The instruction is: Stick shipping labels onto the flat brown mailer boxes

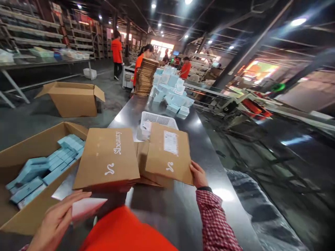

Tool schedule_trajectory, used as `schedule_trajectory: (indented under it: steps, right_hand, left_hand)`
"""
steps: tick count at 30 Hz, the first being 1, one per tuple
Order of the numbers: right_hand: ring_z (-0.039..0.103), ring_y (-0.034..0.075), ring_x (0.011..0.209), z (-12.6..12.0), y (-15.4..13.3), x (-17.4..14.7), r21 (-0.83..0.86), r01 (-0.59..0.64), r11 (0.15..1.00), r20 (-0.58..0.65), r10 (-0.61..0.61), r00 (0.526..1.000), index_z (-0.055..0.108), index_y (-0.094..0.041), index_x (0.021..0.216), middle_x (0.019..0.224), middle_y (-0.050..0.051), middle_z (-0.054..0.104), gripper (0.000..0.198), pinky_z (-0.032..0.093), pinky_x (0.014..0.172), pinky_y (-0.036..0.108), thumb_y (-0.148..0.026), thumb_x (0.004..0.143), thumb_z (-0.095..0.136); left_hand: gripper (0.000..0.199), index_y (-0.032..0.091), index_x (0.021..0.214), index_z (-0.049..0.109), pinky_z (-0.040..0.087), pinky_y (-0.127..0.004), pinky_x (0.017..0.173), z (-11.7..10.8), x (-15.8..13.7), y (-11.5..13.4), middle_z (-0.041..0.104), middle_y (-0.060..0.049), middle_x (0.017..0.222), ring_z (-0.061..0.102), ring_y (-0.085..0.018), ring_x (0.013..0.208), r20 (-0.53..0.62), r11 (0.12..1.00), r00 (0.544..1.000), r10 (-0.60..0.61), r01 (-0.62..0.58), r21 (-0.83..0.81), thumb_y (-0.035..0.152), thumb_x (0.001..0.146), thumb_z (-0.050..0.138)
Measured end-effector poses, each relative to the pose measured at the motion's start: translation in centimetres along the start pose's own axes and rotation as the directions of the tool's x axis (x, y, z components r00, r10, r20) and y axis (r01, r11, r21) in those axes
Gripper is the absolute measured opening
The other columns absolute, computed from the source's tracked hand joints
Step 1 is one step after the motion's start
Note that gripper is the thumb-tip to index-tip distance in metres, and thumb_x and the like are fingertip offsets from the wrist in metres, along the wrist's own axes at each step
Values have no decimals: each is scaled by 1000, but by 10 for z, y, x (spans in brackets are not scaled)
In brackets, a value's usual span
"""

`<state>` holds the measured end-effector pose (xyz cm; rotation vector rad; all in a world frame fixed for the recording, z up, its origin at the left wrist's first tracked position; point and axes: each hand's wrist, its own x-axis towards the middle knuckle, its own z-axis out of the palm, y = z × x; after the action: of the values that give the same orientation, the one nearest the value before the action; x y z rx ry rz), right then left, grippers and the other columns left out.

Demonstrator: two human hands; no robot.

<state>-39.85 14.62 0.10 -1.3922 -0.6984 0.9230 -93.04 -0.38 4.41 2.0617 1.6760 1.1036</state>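
Left hand [58, 217] pinches a white slip [87, 206]; right hand [199, 175] grips the labelled carton [160, 157] by its edge, bare tabletop [203, 150] alongside

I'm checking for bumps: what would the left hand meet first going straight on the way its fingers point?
The left hand would probably first meet the near edge of the stack of flat brown cardboard with white lettering, though depth is hard to judge.

R sleeve [216, 219] red/wht chk'd, dk wristband [204, 189], plain orange-red top [128, 233].
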Motion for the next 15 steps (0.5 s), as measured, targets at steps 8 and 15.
schedule_trajectory:
  steps: [8, 15]
  right_hand:
    - [55, 32, 114, 80, 10, -32, -427, 191, 884, 263, -81, 961, 62, -18, 109, 116, 16, 63, 57, 43, 98, 47, -48, 61, 73]
    - [61, 21, 96, 249, -21, -229, 157, 304, 940, 987, -159, -18, 63, -20, 111, 104, 5, 67, 51, 48, 90, 34, -49, 71, 71]
  left_hand:
    - [33, 22, 107, 68, 49, -22, 89, -54, 28, 71, 71, -4, 107, 65, -17, 102, 29, 1000, 1000, 4, -5, 11, 24, 91, 39]
    - [33, 22, 106, 68, 52, -23, 83, -80, 30, 79, 72, -3, 108, 66, -18, 99, -195, 996, 978, -78, 85, 30, 33, 90, 41]
